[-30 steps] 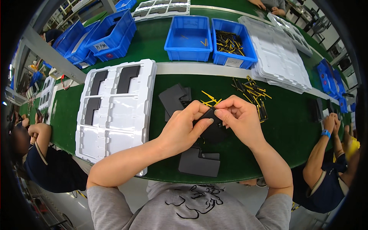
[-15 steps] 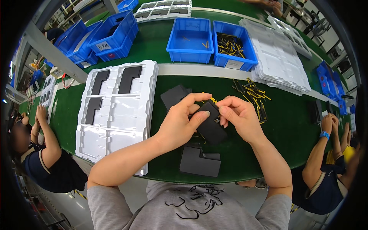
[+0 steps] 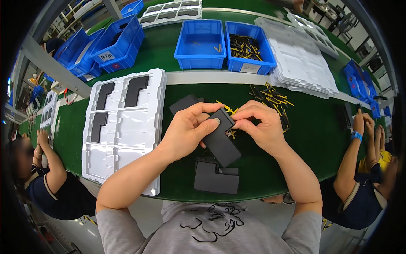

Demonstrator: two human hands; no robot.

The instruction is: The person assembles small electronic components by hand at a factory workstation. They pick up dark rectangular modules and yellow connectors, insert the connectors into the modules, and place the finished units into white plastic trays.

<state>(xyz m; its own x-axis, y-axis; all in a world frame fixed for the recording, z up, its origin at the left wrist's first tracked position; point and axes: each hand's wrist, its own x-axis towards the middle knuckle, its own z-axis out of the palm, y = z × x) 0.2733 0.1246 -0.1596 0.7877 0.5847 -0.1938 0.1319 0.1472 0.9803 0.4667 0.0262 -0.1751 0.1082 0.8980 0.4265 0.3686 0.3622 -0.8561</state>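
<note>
A flat black L-shaped block (image 3: 223, 146) is in my left hand (image 3: 186, 129), held tilted above the table, thumb on its face and fingers behind. At its upper right edge my right hand (image 3: 262, 127) is closed, thumb and forefinger pinched together; whatever lies between those fingertips is hidden. Small yellow strips (image 3: 224, 105) show just behind the block. Below the hands another black L-shaped block (image 3: 215, 180) lies on the green table. Partly covered by my left hand, further black blocks (image 3: 182, 103) lie beyond it.
To the left, a white compartment tray (image 3: 127, 146) holds three black L-shaped pieces. Loose black-and-yellow strips (image 3: 275, 99) lie at the right. Farther back stand a blue bin of strips (image 3: 249, 55), a blue bin with few strips (image 3: 198, 46) and stacked trays (image 3: 298, 59). People sit at both sides.
My left hand and the held block have shifted slightly left. My right fingertips have moved up along the block's edge, and the right hand's other fingers are more curled.
</note>
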